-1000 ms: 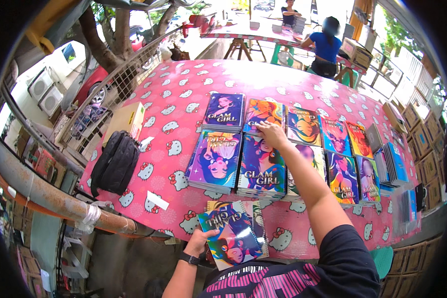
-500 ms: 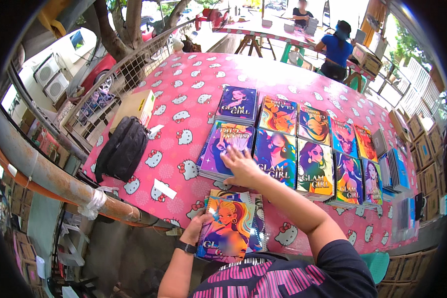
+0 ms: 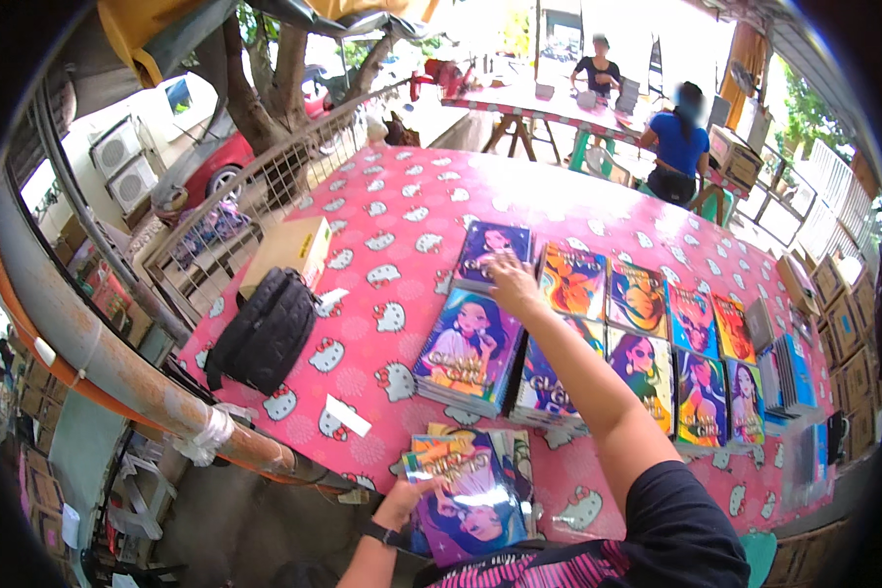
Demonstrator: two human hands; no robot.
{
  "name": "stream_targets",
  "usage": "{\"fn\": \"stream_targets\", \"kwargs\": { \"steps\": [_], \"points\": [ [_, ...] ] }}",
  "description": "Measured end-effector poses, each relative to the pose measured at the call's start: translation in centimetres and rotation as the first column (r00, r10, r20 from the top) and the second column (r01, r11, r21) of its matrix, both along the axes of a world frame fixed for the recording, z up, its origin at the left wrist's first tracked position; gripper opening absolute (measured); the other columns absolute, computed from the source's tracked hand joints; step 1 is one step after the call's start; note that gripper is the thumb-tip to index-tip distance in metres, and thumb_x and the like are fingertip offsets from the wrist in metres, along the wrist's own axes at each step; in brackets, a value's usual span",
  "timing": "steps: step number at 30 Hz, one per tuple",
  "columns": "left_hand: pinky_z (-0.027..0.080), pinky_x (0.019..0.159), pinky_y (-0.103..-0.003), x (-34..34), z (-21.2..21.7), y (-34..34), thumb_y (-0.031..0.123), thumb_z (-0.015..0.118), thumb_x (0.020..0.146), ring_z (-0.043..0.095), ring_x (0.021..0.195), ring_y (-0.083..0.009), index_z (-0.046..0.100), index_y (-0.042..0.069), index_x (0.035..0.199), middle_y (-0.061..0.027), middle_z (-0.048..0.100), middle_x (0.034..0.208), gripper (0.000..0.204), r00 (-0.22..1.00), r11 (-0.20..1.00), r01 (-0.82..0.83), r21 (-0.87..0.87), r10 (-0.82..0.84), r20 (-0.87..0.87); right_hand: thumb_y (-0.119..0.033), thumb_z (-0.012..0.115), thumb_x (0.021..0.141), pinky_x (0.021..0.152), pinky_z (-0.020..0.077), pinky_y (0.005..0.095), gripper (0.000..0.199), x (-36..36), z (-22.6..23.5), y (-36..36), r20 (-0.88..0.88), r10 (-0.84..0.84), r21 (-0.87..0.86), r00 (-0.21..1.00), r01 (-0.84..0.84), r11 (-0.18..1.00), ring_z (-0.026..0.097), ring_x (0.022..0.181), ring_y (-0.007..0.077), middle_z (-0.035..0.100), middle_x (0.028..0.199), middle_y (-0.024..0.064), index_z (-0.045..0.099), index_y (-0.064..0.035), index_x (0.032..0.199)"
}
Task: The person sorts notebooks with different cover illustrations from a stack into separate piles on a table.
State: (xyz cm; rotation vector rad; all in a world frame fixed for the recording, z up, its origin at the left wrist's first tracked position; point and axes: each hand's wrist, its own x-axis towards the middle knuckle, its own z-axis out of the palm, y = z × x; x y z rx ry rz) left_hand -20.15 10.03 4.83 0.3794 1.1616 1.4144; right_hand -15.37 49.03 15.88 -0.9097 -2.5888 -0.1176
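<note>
My left hand (image 3: 409, 497) grips a stack of glossy illustrated books (image 3: 468, 490) at the near edge of the pink patterned table (image 3: 402, 211). My right hand (image 3: 512, 281) reaches forward with its fingers spread, resting on the edge of a purple book (image 3: 490, 252) in the far row. Two rows of colourful books lie face up: a stack with a purple-and-teal cover (image 3: 466, 348) sits below my right forearm, and others such as an orange one (image 3: 572, 281) run off to the right.
A black bag (image 3: 265, 331) and a cardboard box (image 3: 289, 253) sit on the table's left side, with a white slip (image 3: 346, 416) near the front edge. A rusty rail (image 3: 118, 377) runs along the left. Two people are at a far table (image 3: 559, 101). Cartons stack at right.
My right hand has moved from the near-row stack up to the purple book in the far row. My left hand still holds the stack of books.
</note>
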Motion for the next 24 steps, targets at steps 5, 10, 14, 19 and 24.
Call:
{"fn": "stream_targets", "kwargs": {
  "steps": [5,10,14,19,24],
  "points": [
    [0.05,0.071,-0.03,0.3,1.7,0.7,0.008,0.066,0.08,0.063,0.076,-0.0166,0.06,0.0,0.097,-0.0065,0.066,0.084,0.02,1.0,1.0,-0.013,-0.017,0.012,-0.021,-0.015,0.057,0.079,0.083,0.0466,0.044,0.031,0.3,-3.1,6.0,0.24,-0.018,0.047,0.971,0.007,0.999,0.059,0.1,0.0236,0.062,0.11,0.0082,0.061,-0.0133,0.11],
    [0.05,0.081,-0.032,-1.0,-2.1,-0.7,0.041,0.05,0.093,0.061,0.095,-0.0182,0.047,0.005,0.125,-0.008,0.061,0.111,0.049,0.947,0.999,-0.028,-0.041,0.04,0.32,-0.017,0.06,0.08,0.069,0.0503,0.0404,0.023,4.6,4.0,-4.5,-0.265,0.268,-0.35,0.926,-0.351,0.869,0.065,0.077,0.0309,0.067,0.084,0.0125,0.067,-0.0146,0.102],
    [0.046,0.091,-0.035,-0.7,2.6,-0.6,0.053,0.04,0.092,0.055,0.108,-0.0201,0.043,0.005,0.131,-0.0096,0.055,0.123,0.062,0.961,0.996,-0.024,0.086,0.0,0.276,-0.031,0.074,0.075,0.082,0.0491,0.0338,0.046,15.1,6.3,-16.6,-0.296,0.473,-0.797,0.83,-0.487,0.357,0.064,0.092,0.0208,0.066,0.105,0.0127,0.064,-0.0047,0.111],
    [0.046,0.09,-0.036,0.6,2.1,0.1,0.056,0.044,0.089,0.054,0.11,-0.02,0.043,0.004,0.129,-0.0098,0.054,0.123,0.067,0.95,0.994,0.007,0.108,-0.041,0.309,-0.04,0.075,0.07,0.1,0.035,0.0372,0.082,20.6,-9.1,-23.9,-0.339,-0.357,-0.84,0.87,-0.109,0.531,0.046,0.118,0.0291,0.051,0.123,0.0219,0.04,0.0039,0.13],
    [0.049,0.086,-0.037,2.5,2.0,-0.3,0.042,0.059,0.087,0.057,0.104,-0.0214,0.043,0.002,0.127,-0.0107,0.057,0.116,0.059,0.932,0.995,-0.041,0.096,0.004,0.362,-0.035,0.08,0.066,0.101,0.0353,0.0367,0.089,18.8,-7.3,-28.3,-0.379,-0.517,-0.906,0.768,-0.194,0.377,0.048,0.115,0.0279,0.05,0.122,0.02,0.034,0.0037,0.132]
  ]
}}
